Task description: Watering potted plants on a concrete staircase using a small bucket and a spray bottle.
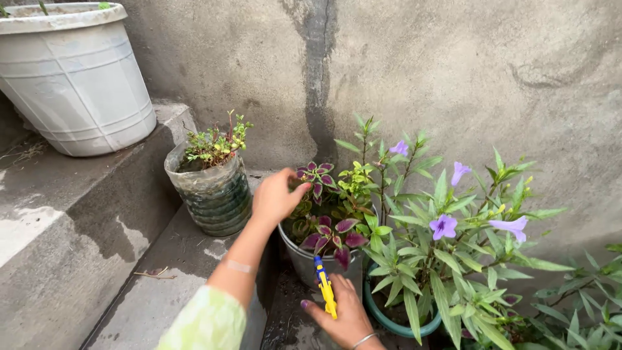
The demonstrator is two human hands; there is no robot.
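Observation:
My left hand (275, 196) reaches into a plant with purple and green leaves (329, 214) and touches its foliage near the rim of a grey metal pot (303, 258). My right hand (345, 314) is low in front of that pot, shut on a yellow and blue hand tool (324, 285) that points up toward the leaves. A thin bangle sits on the right wrist, and a pale green sleeve covers my left upper arm.
A clear ribbed plastic container with a small green plant (214, 188) stands on the step to the left. A large white pot (74, 74) sits on the upper ledge. A teal pot with purple flowers (447, 233) crowds the right. A concrete wall rises behind.

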